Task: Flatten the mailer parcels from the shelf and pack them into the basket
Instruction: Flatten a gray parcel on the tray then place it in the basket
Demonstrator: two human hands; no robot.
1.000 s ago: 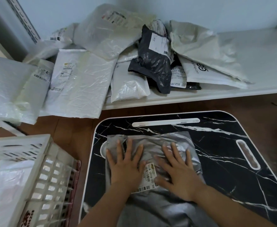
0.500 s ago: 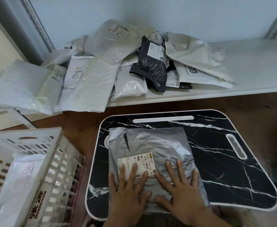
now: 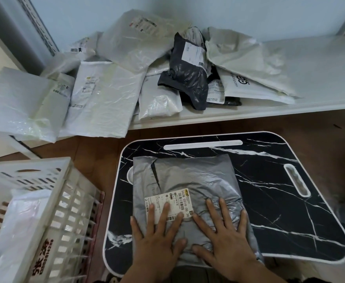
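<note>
Risk, trapped air: the grey mailer [image 3: 188, 180] is puffed and creased around 3 o'clock of its shipping label [image 3: 168, 207]; in my judgement, pressure at the near end alone may chase the air to the far end rather than expel it, leaving the parcel bulky.
Risk, slippage: the film looks slick and the counter [image 3: 290, 201] glossy; a forward push could slide the mailer toward 12 o'clock instead of flattening it.
Risk, label: fingers on the label could rub or wrinkle it if the press becomes a wipe.
Risk, packing: the basket [image 3: 65, 201] at 9 o'clock already holds a white parcel [image 3: 20, 221]; an under-flattened mailer would likely sit high in it.
Left hand [image 3: 157, 242]: fully spread, fingers straight, palm down on the mailer's near-left portion, fingertips over the label. It grips nothing.
Right hand [image 3: 222, 240]: fully spread, fingers straight, palm down on the near-right portion beside the creased bulge. It grips nothing; thumbs lie close together but apart.
Task item location: grey mailer flat on the counter, left of centre, near edge at the counter's 6 o'clock rim.
Remaining stock: a heap of white parcels and one black parcel [image 3: 186, 72] on the shelf [image 3: 310, 78] at 12 o'clock, untouched.
Stage, judged: flattening in progress; transfer to basket not yet done.
</note>
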